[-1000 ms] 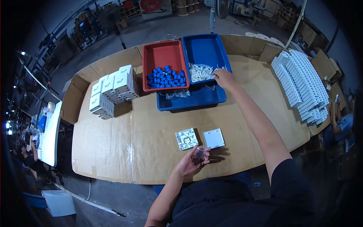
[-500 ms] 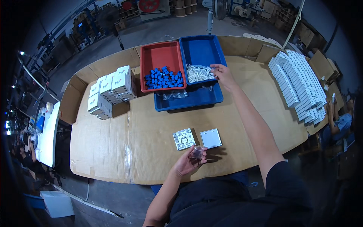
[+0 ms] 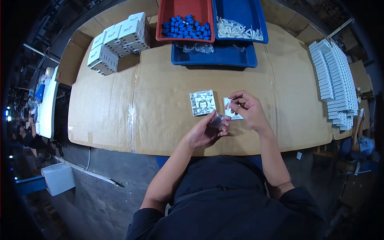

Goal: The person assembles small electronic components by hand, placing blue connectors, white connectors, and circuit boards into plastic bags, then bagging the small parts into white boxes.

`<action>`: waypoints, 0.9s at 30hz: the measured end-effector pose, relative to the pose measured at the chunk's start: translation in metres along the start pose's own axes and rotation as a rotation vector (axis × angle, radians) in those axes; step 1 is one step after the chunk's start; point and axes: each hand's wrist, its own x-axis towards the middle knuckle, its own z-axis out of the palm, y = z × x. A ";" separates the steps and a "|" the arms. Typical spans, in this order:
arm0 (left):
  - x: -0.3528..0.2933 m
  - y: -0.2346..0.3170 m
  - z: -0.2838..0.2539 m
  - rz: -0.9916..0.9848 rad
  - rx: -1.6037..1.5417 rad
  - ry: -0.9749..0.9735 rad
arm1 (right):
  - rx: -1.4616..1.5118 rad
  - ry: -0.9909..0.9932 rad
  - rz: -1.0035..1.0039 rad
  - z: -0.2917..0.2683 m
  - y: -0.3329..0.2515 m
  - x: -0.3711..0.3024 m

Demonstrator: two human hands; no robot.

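My left hand [image 3: 203,134] is closed around a small clear plastic bag [image 3: 217,121], low over the cardboard-covered table. Just to its right and a little higher, my right hand [image 3: 251,111] has its fingers pinched together; what lies between them is too small to make out. Beyond the left hand a square white box-like part with grey inner shapes and a dark ring [image 3: 203,103] lies flat. A flat white square plate [image 3: 237,116] rests beside it, partly covered by my right hand.
A red bin [image 3: 186,10] holds blue pieces, and a blue bin [image 3: 240,12] beside it holds small white pieces. Another blue tray [image 3: 214,59] sits below them. White boxes [image 3: 120,38] are stacked at left, white parts [image 3: 334,84] at right. Cardboard walls edge the table.
My right hand has come back from the bin of white pieces to beside my left hand, over the white plate. The left hand still holds the bag. The whole view has tilted downward.
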 end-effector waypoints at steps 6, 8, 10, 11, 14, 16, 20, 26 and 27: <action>0.000 -0.003 0.001 -0.002 0.026 0.050 | -0.454 -0.079 -0.040 0.006 -0.017 -0.009; 0.000 -0.003 0.000 0.028 0.086 0.046 | -0.519 -0.116 -0.021 0.007 -0.024 -0.007; 0.001 -0.005 0.002 0.039 0.069 0.042 | -0.534 -0.225 0.024 0.008 -0.028 -0.004; 0.000 -0.006 0.001 0.039 0.057 0.037 | -0.533 -0.230 0.027 0.009 -0.029 -0.003; 0.001 -0.006 -0.003 0.039 0.032 0.025 | -0.449 -0.283 0.091 0.011 -0.027 0.002; 0.000 -0.007 -0.007 0.037 0.020 0.018 | -0.549 -0.293 -0.138 0.009 -0.022 0.004; -0.001 -0.007 -0.007 0.027 0.082 0.063 | -0.506 -0.363 -0.053 0.008 -0.021 0.010; 0.000 -0.007 -0.011 0.035 0.088 0.017 | -0.417 -0.444 0.063 0.004 -0.018 0.008; 0.000 -0.007 -0.011 0.042 0.084 0.011 | -0.400 -0.435 0.072 0.004 -0.018 0.007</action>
